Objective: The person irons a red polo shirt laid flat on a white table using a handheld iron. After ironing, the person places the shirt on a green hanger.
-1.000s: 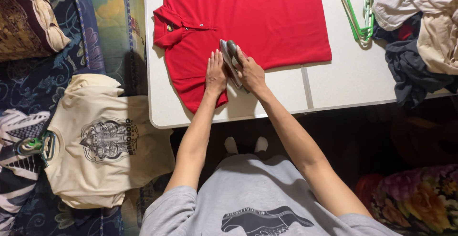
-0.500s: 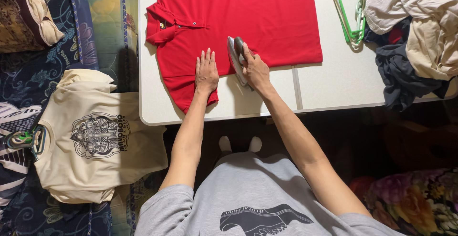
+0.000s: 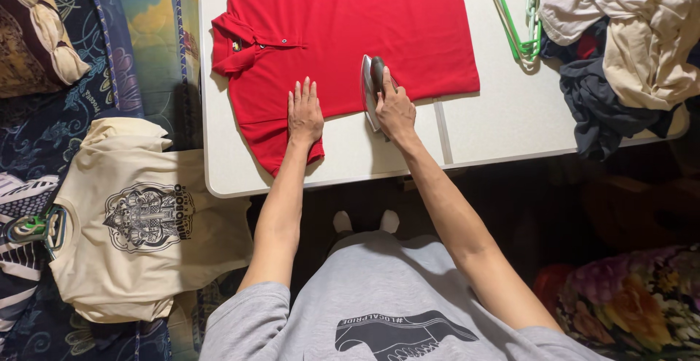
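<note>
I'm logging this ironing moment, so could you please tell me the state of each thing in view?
Red polo shirt: spread flat on the white table, collar left.
Grey iron: on the shirt's lower edge, gripped.
Right hand: closed on the iron.
Left hand: flat on the shirt, fingers extended.
Green hangers: lying on the table.
Clothes pile: crumpled, unfolded.
Cream printed T-shirt: laid flat.

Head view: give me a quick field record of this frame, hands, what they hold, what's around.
left hand: flat, palm down on the red polo shirt, near its sleeve
right hand: gripping the handle of the iron
iron: on the shirt's lower edge, right of the left hand
shirt: spread on the white table, collar to the left
table right end: green hangers, pile of clothes
left of table: cream printed t-shirt on a hanger
</note>
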